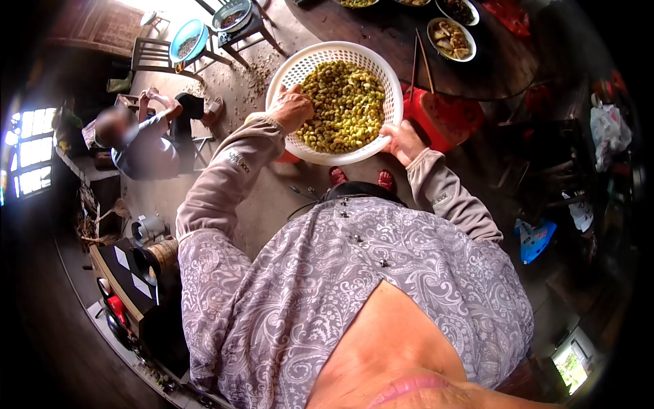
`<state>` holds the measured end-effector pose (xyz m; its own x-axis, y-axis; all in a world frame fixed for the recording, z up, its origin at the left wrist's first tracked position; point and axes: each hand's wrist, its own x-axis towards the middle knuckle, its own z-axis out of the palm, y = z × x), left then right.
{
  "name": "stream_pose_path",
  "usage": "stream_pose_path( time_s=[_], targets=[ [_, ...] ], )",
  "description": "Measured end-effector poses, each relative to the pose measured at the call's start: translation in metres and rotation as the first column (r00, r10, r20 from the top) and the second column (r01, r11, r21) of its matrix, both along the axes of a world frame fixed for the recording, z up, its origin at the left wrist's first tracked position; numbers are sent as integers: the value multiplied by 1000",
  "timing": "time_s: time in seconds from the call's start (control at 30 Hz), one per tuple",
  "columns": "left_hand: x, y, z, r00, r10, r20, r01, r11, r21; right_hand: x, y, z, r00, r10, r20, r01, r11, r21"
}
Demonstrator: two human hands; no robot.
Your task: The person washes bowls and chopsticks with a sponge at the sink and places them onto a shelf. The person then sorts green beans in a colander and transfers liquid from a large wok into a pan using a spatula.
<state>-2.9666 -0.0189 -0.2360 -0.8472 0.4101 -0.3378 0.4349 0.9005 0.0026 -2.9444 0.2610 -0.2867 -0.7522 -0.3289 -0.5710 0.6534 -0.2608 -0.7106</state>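
Note:
A round white plastic basket [390, 68] with perforated walls is in front of my body, holding many yellow-green shelled beans [344, 102]. My left hand [291, 109] is closed over its near-left rim, the fingers curled inside against the beans; the thumb side is partly hidden. At the near-right rim, my right hand [403, 141] grips the edge, with the thumb on top and the other fingers mostly underneath. Behind the basket on the right stands a red plastic stool [446, 123].
A dark round table [381, 31] ahead bears several dishes, including a bowl of food [452, 39], and chopsticks [424, 61]. Left, a person [146, 140] sits near chairs holding a blue basin [189, 41] and another basin [231, 15]. Debris [252, 82] litters the floor.

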Motion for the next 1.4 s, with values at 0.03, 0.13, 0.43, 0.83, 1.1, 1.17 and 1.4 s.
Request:
stream_pose_path(
  time_s=[0.03, 0.13, 0.43, 0.83, 1.1, 1.17, 1.4],
  targets=[
    [2, 4, -1, 1000, 3, -15, -3, 1000, 28, 5, 1, -2, 1000, 7, -6, -7, 1000, -3],
    [-7, 7, -20, 991, 22, -133, 11, 971, 239, 9, -1, -8, 1000, -8, 8, 7, 1000, 19],
    [-22, 52, -13, 996, -8, -92, 30, 969, 246, 28, -9, -6, 999, 47, 13, -47, 998, -31],
    [13, 50, -46, 982, -161, -99, 184, 936, 299, 50, -11, -9, 999, -28, -16, 28, 1000, -7],
    [15, 63, 9, 988, -123, -90, 153, 783, 603, 49, 1, -12, 991, -126, -52, 126, 992, -4],
    [2, 52, 14, 985, -95, -146, 166, 761, 627, 48, -7, 4, 986, -159, -40, 159, 987, 12],
    [11, 42, 63, 966, -27, -257, 173, 805, 567, 55, -12, 12, 929, -363, -74, 362, 932, -30]
  ],
)
